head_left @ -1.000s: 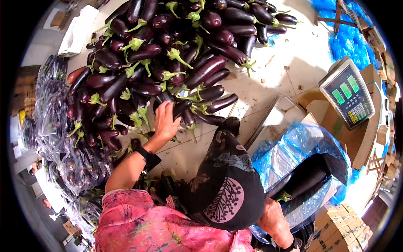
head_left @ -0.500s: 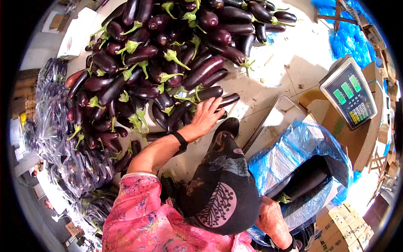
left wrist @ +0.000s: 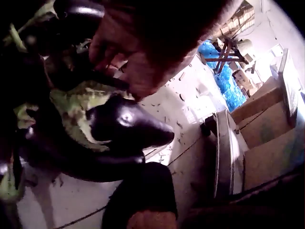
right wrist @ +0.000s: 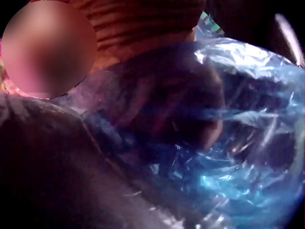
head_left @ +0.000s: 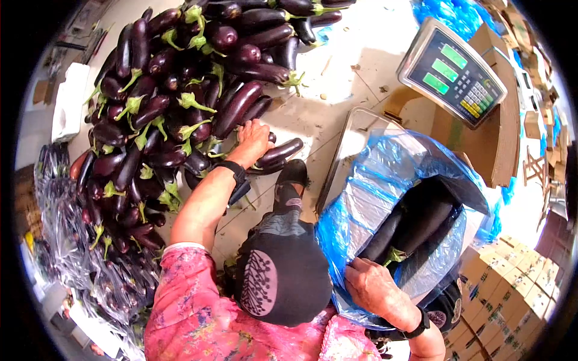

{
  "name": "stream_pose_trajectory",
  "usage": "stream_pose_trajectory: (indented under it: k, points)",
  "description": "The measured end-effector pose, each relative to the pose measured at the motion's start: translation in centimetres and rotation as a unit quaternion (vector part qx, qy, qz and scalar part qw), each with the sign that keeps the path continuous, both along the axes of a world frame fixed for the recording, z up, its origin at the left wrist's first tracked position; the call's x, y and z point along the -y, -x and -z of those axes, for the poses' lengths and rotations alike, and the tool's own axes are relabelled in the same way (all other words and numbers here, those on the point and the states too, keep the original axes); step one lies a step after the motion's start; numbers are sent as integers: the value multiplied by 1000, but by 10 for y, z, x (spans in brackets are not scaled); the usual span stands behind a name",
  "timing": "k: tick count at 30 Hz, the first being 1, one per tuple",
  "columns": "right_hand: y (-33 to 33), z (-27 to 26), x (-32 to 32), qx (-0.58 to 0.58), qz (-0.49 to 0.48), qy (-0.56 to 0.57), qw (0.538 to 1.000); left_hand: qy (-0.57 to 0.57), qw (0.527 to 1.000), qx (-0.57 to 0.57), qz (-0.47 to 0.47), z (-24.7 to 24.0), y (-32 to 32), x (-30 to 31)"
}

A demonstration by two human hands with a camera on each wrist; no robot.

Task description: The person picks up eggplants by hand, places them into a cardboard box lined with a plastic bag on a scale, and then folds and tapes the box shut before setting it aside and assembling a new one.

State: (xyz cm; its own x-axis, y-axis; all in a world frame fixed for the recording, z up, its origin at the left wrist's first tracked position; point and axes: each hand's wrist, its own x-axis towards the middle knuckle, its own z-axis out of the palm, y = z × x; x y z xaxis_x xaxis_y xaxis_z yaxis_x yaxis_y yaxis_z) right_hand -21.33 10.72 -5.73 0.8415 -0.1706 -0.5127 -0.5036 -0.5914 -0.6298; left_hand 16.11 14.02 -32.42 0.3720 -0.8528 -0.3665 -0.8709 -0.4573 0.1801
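My left hand [head_left: 253, 141] is at the near right edge of a heap of glossy dark eggplants [head_left: 238, 111], fingers curled over an eggplant [head_left: 272, 138] whose end shows beside them. Close up, the left wrist view has that hand [left wrist: 138, 57] in shadow above an eggplant [left wrist: 128, 121] with a green cap. At the near rim of a blue plastic bag [head_left: 355, 198], my right hand [head_left: 376, 289] grips the film. Large eggplants [head_left: 421, 219] lie inside the bag beside this hand. Through the film the right wrist view shows the right hand [right wrist: 190, 109] dimly.
A scale display [head_left: 451, 72] with green screens stands at the back right by a cardboard box [head_left: 503, 150]. Eggplants in clear plastic [head_left: 90, 222] lie at the left. Stacked cartons [head_left: 506, 295] fill the lower right. My bent knee [head_left: 283, 280] is between both hands.
The head view has swung right. My left hand passed rightward over the near eggplants, then drew back onto one at the pile's edge, fingers curling. My right hand stays at the bag's rim.
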Motion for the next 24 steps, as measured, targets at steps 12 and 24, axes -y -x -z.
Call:
stream_pose_trajectory:
  k: [12, 24]
  points:
    - [31, -31, 14, -24, 100, 51, 993, 233, 925, -274, -125, -88, -59, -18]
    - [-5, -77, 67, 274, 283, -43, 918, 300, 480, -824, 37, -313, -6, 58]
